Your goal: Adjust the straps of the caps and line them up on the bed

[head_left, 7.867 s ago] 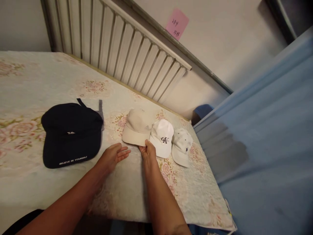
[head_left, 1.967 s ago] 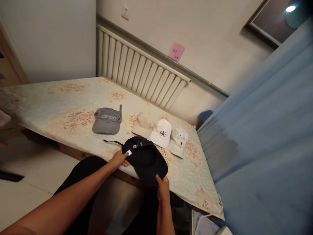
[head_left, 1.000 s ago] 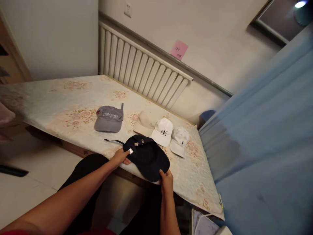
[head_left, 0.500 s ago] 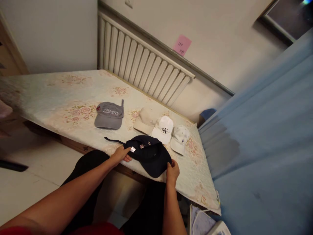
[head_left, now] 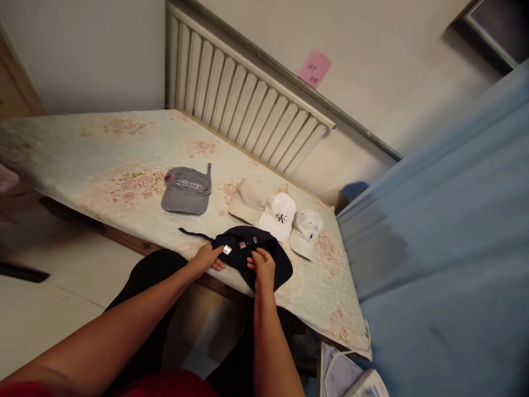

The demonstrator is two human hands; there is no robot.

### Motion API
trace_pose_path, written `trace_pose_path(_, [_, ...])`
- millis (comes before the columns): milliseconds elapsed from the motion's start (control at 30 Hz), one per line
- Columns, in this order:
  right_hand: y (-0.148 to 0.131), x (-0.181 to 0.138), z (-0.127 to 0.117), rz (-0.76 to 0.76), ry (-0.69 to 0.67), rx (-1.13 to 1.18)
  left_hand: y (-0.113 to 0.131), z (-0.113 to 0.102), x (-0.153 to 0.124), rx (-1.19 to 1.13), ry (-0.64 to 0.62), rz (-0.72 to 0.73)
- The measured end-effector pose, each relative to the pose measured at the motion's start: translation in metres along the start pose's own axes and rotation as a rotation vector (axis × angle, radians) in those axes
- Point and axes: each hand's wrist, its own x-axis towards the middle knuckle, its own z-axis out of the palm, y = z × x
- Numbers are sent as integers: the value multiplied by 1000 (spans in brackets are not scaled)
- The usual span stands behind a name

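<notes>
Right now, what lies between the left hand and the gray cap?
In the head view, the loose strap of the dark cap crosses between left hand and gray cap; otherwise only floral cover shows.

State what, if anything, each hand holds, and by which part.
The left hand grips the dark baseball cap by its edge beside the white label; the right hand is over the cap's inside; whether it grips cannot be told.
</notes>
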Motion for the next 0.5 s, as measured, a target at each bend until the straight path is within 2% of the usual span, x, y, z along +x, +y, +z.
trace_pose_path(233, [1,15,29,82,-48,128,-2,0,0,-5,-10,-3])
trace_pose_path(500, [-1,7,46,179,-124,175,1,0,-4,-22,-10,-9])
